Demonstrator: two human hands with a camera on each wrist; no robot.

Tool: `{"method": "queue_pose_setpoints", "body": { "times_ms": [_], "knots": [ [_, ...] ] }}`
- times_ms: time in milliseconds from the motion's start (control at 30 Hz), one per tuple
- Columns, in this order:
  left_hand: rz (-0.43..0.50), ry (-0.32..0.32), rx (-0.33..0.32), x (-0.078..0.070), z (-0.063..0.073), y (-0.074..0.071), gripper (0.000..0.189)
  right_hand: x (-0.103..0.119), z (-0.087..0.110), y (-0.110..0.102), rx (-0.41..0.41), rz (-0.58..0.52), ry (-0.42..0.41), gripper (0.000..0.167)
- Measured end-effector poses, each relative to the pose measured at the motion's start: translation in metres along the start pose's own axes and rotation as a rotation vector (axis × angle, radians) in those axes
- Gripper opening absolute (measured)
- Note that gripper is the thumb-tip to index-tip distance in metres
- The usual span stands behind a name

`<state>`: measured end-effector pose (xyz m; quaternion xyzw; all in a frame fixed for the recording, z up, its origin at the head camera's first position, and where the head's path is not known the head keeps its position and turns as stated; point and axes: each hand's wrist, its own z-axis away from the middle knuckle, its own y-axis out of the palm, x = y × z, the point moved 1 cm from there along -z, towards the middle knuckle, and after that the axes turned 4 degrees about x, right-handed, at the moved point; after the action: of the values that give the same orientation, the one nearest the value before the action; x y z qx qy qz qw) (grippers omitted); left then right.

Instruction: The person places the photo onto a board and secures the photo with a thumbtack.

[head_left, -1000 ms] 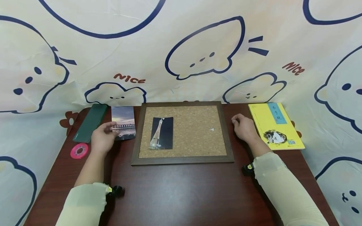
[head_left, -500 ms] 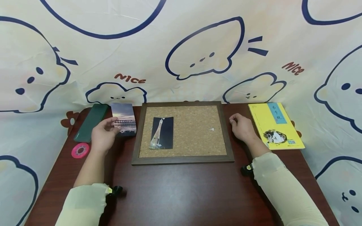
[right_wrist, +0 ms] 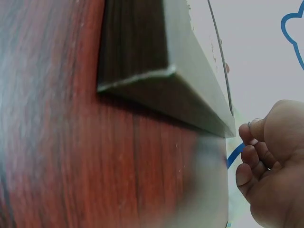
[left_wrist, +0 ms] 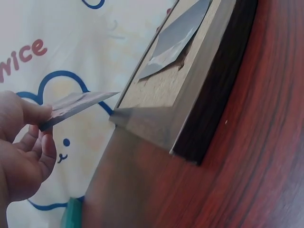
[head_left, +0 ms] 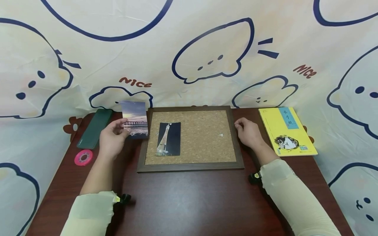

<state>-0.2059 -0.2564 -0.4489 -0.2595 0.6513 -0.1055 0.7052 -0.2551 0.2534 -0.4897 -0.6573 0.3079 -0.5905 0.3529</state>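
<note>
My left hand (head_left: 113, 139) pinches the left edge of a photo (head_left: 136, 114) of a pier under a purple sky. Seen from the left wrist, the photo (left_wrist: 78, 104) is raised and tilted, thumb on top and fingers beneath. It overlaps the upper left corner of a framed cork board (head_left: 200, 144). On the board's left half is a photo of a lit tower (head_left: 174, 141), with a small pale tack at its top. Right of the board, my right hand (head_left: 249, 132) has curled fingers; thumb and forefinger pinch a tiny pale object (right_wrist: 250, 125), too small to identify.
A green case (head_left: 95, 129) and a pink ring-shaped roll (head_left: 83, 157) lie at the left. A yellow book (head_left: 271, 124) is at the right. One small white spot (head_left: 221, 134) shows on the cork. A patterned cloth (head_left: 189, 95) hangs behind the table (head_left: 189, 203).
My left hand has lifted the pier photo off the table and brought it rightward to the board's corner. My right hand has shifted slightly left, closer to the frame.
</note>
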Motion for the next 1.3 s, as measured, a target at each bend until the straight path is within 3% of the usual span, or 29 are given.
{"method": "queue_pose_setpoints", "body": {
  "times_ms": [400,900,1300],
  "knots": [
    [0.089,0.060,0.070,-0.005,0.000,0.034,0.040,0.017,-0.003,0.009,0.019,-0.015,-0.004,0.020],
    [0.152,0.015,0.169,-0.014,0.002,0.067,0.038,0.037,-0.006,0.020,0.015,-0.070,-0.044,0.018],
    [0.198,0.018,0.244,-0.018,0.007,0.091,0.041,0.052,-0.009,0.031,0.045,-0.083,-0.054,0.011]
  ]
}}
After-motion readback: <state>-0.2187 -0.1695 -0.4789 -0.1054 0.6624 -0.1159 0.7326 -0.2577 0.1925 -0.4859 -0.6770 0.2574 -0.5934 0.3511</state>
